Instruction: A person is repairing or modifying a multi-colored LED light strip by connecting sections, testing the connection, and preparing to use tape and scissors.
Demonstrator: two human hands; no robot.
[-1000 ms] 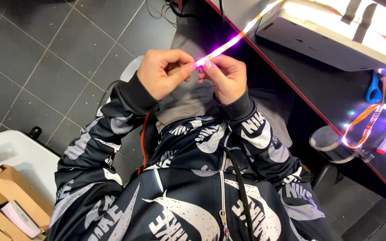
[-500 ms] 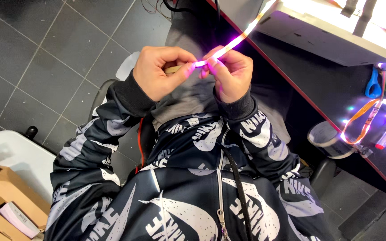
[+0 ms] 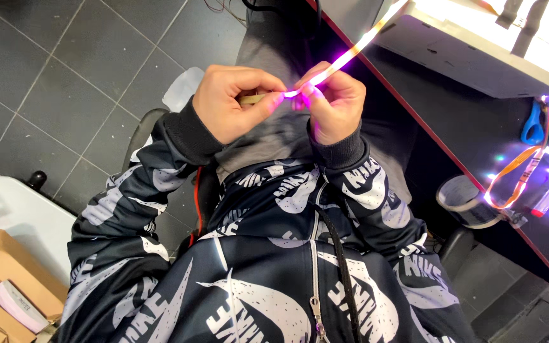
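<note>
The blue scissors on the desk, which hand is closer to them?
Right. The right hand pinches the lit strip on the side toward the blue scissors; the left hand sits farther away, beyond it.

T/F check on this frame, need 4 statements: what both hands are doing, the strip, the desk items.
1. Both hands pinch the end of a lit LED strip. True: left hand and right hand meet at its glowing end.
2. The strip is dark. False: it glows pink-violet.
3. Blue-handled scissors lie on the desk. True.
4. The roll of tape is in the left hand. False: it sits at the desk edge, apart from both hands.
</note>
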